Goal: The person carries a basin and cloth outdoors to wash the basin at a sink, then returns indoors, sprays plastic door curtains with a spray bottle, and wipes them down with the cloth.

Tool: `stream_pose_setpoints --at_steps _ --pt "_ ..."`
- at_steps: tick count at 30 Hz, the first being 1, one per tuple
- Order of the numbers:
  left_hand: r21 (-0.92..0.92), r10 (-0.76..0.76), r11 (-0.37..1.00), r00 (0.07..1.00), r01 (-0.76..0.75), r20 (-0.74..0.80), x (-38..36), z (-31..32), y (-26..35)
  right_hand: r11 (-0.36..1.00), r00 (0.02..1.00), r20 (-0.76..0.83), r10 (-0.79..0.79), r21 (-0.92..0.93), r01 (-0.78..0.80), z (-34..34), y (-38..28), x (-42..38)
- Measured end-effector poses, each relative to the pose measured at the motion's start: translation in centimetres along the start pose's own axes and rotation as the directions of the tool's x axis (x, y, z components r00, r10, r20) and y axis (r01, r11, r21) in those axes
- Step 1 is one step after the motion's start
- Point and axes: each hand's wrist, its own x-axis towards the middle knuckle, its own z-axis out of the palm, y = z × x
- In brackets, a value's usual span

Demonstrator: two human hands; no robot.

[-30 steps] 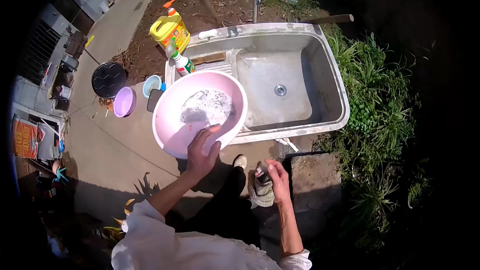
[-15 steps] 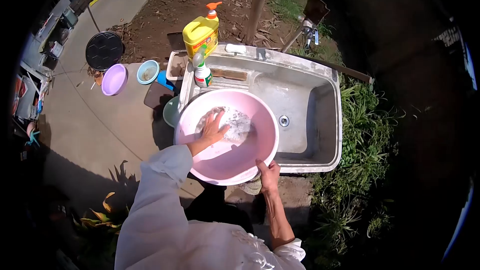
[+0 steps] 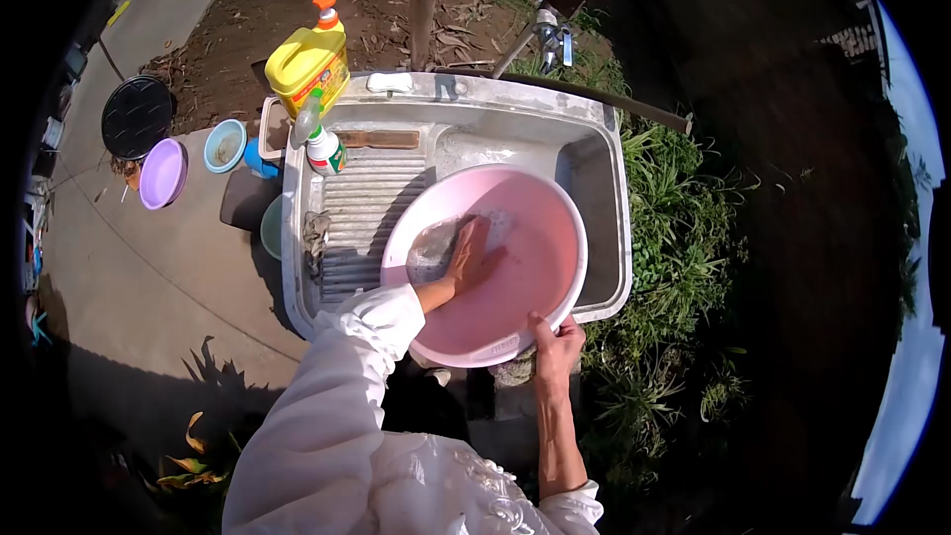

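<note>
A pink plastic basin [image 3: 550, 228] with murky, foamy water in it sits tilted over the stone sink [image 3: 606, 228], covering part of the sink's bowl and ribbed washboard. My left hand [image 3: 474, 260] reaches inside the basin, its fingers stretched out beside the foamy water and holding nothing that I can see. At the basin's near right rim, my right hand [image 3: 557, 339] is closed on the edge, thumb on top. A crumpled greyish cloth [image 3: 316, 238] lies at the left side of the washboard [image 3: 371, 208].
On the sink's back left stand a yellow pump jug [image 3: 309, 67] and a spray bottle [image 3: 323, 147]. A brush-like wooden piece [image 3: 379, 140] and a white soap bar [image 3: 389, 82] lie nearby. Purple [image 3: 162, 174] and blue basins [image 3: 226, 146] sit on the ground; a tap [image 3: 547, 32] is behind.
The pink basin has shifted right from the washboard over the sink's bowl, uncovering the greyish cloth. My left hand has moved with it inside; my right hand still grips the rim. The view has shifted.
</note>
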Motion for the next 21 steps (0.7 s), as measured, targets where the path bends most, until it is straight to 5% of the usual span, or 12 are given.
stream_pose_setpoints --at_steps 6,13,15,19,21 --pt "-0.053 0.146 0.988 0.989 -0.147 -0.011 1.0 4.9 0.9 0.999 0.992 -0.121 -0.03 -0.017 0.028 -1.7 -0.6 0.9" --pt "-0.148 0.2 0.969 0.98 -0.2 -0.016 1.6 2.4 4.6 0.986 0.983 -0.166 -0.077 -0.162 0.05 -1.8 -3.0 1.2" --pt "0.105 0.278 0.953 0.959 -0.283 0.054 2.4 0.9 5.7 0.975 0.984 -0.158 -0.082 -0.218 0.046 -2.0 -3.3 1.5" --pt "0.179 0.256 0.944 0.958 -0.277 0.133 3.6 -1.8 6.5 0.966 0.977 -0.163 -0.137 -0.239 0.095 -1.9 -4.1 1.8" --pt "0.175 0.267 0.946 0.962 -0.272 0.053 4.1 -1.2 4.7 0.965 0.977 -0.162 -0.138 -0.245 0.096 -2.1 -3.9 1.9"
